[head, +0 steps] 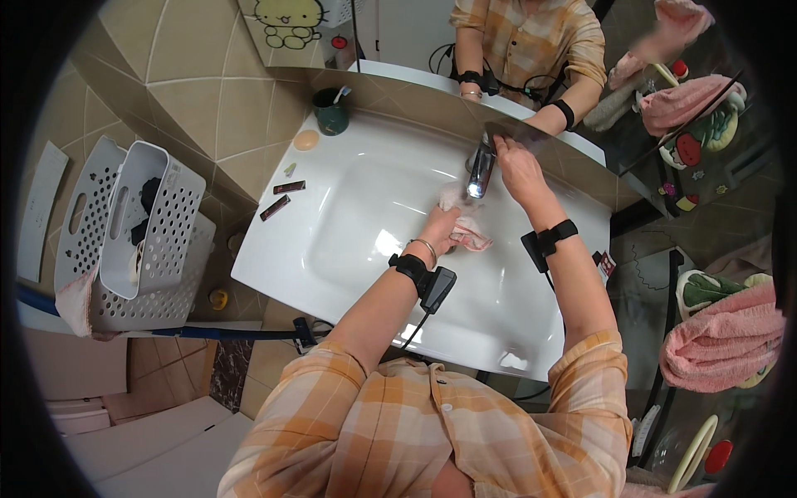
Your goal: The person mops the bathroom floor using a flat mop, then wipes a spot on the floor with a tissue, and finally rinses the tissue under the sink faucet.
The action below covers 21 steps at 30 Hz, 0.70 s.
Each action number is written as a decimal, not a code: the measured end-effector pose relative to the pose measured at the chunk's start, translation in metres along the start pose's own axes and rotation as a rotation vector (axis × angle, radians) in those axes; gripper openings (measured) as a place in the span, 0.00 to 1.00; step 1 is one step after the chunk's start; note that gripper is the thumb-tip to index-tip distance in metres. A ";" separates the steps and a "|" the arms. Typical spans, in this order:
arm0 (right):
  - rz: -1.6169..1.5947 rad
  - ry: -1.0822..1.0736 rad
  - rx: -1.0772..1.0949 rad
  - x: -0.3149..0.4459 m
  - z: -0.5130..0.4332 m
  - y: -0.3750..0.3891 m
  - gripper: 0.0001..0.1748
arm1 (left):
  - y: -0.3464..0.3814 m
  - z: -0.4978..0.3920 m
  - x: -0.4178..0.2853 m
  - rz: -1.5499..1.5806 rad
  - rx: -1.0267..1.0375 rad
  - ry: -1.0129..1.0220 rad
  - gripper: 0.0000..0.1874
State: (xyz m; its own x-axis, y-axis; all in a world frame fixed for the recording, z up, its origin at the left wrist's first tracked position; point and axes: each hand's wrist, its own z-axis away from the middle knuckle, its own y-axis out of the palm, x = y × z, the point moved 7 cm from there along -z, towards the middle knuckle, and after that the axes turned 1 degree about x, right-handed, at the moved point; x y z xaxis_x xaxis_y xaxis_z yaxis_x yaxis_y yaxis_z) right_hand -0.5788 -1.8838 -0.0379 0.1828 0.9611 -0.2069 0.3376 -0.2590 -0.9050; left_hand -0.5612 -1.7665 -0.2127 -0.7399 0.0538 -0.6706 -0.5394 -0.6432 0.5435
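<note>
My left hand [441, 227] grips a pink and white cloth [471, 236] in the white washbasin [348, 211], just below the spout of the chrome faucet [481, 168]. Part of the cloth hangs out past the fingers, over the drain area. My right hand [517, 163] is at the top of the faucet, on its right side, with its fingers stretched over the handle end; how firmly they touch it cannot be told. Water seems to fall from the spout onto the cloth, though the stream is blurred.
A dark green cup [331, 113] with a toothbrush, a bar of soap [306, 140] and small dark packets [289, 187] lie along the basin's left rim. Perforated grey baskets [180, 249] stand at the left. A mirror [405, 37] rises behind the faucet; pink towels [722, 336] hang at the right.
</note>
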 end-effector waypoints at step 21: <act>-0.605 0.599 0.012 -0.033 0.089 0.061 0.23 | 0.008 -0.034 0.025 0.011 0.007 -0.041 0.26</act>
State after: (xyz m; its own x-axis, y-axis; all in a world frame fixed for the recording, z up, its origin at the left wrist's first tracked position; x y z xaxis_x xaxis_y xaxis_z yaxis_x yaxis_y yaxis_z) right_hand -0.6459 -1.9228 -0.1196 0.4328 0.7203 0.5421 0.5252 0.2873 -0.8010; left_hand -0.5699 -1.7960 -0.2424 -0.7614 0.0780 -0.6436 -0.5338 -0.6388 0.5541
